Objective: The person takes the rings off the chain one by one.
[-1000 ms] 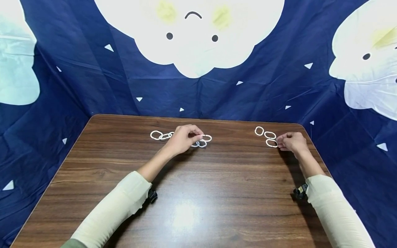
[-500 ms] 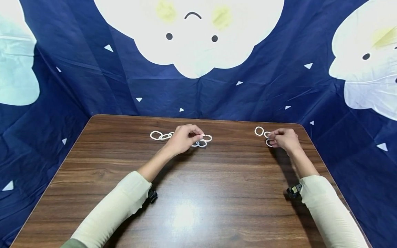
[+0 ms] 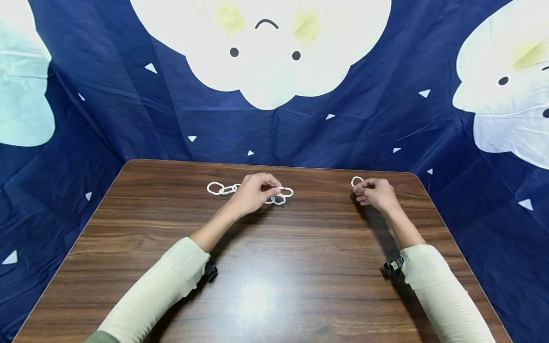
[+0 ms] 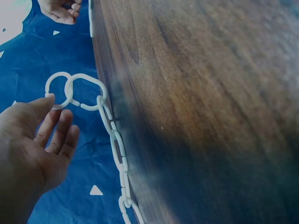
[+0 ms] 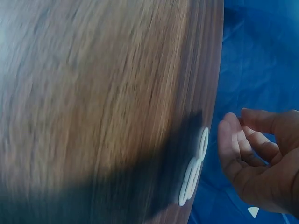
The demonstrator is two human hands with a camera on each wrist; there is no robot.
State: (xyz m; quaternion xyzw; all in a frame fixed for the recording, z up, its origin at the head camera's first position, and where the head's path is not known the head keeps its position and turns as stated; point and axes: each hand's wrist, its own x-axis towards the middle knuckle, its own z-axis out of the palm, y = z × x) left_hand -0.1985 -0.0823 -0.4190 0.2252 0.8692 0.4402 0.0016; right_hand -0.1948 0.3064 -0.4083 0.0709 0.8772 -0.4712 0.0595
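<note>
My left hand [image 3: 254, 193] pinches the end link [image 4: 58, 73] of a white plastic chain between thumb and fingertip. That link is raised from the table with the one joined to it. From there the rest of the chain [image 4: 117, 144] runs along the tabletop, partly hidden by the hand in the head view. My right hand [image 3: 377, 194] hovers over the loose white links, fingers bent loosely and nothing between them. In the right wrist view, three loose links [image 5: 204, 143] lie close together on the wood; only one link [image 3: 357, 178] shows past the hand in the head view.
Both hands are near the far edge of a brown wood-grain table [image 3: 274, 252]. Behind it hangs a dark blue curtain [image 3: 171, 119] with white clouds and triangles. A small black camera [image 3: 393, 266] sits at the right wrist.
My right hand has moved left from the right side of the loose links to above them, covering two of them. My left hand stays in place with the chain.
</note>
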